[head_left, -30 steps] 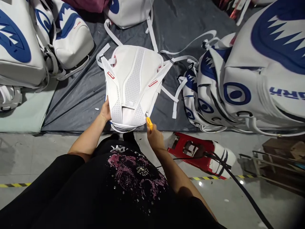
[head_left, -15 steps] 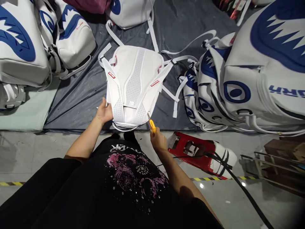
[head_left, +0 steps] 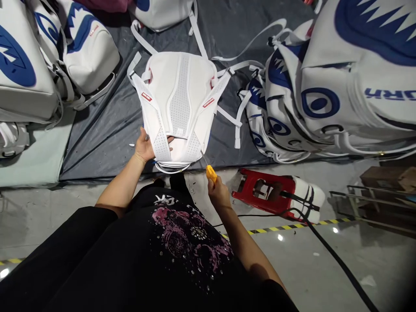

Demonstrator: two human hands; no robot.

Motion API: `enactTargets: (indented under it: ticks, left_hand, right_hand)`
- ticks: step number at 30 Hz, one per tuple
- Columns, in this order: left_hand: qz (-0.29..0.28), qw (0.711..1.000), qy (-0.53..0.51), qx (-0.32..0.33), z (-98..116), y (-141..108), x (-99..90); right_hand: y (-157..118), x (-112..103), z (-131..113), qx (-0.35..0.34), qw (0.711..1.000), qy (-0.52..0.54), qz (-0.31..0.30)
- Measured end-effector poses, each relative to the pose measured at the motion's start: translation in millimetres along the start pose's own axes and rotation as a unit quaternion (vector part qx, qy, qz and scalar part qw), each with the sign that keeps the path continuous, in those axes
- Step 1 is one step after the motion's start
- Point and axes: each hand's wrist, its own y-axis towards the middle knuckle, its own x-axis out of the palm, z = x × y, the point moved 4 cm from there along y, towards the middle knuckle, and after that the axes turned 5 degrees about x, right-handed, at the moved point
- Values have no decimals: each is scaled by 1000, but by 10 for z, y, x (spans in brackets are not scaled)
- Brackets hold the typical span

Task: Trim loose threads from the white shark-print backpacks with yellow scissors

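A white backpack [head_left: 159, 99] lies with its back panel up and its bottom edge toward me. Its two shoulder straps carry small red labels. My left hand [head_left: 145, 147] is at the lower left, thumb raised and fingers stretched under the left strap [head_left: 161, 145]; the fingertips show on the strap's inner side. My right hand [head_left: 219, 193] is closed around a yellow-handled tool [head_left: 211, 173] with a thin metal shaft. The tip points at the lower end of the right strap [head_left: 194, 147] and seems to touch the bag's edge there. I cannot make out the tool's exact kind.
White-and-blue backpacks stand at the left [head_left: 91, 52] and right [head_left: 320, 104]. Another white bag [head_left: 162, 15] is beyond mine. A dark sheet [head_left: 104, 134] covers the work surface. On the floor at right are a red stool [head_left: 263, 190], a black cable [head_left: 338, 260] and a metal rack [head_left: 367, 197].
My left hand has pushed further under the left strap, so its fingertips now show. The tool in my right hand stays near the lower right strap. The whole view has shifted slightly.
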Motion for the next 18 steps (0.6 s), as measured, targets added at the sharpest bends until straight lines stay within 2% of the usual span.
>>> enactTargets:
  ticks: [4,7,12,16,18]
  left_hand:
    - [10,1000,3,11,-3,51,-22]
    - [13,1000,6,9,3,61,-23]
    - [22,1000,-4,-3,24,3,26]
    - [4,1000,14,-17,-1,-7,44]
    - [-23,996,88,-8,-12,23,69]
  right_hand:
    - [70,-100,-136,13,1000,-3,-5]
    - [29,-136,-113,22,1000,-4,-7]
    - [-450,-10,120,47,999,-8,-13]
    - [-761,187,90,-4,995,-18,-103]
    - [-773,205,-1,-32,989,-28,-139]
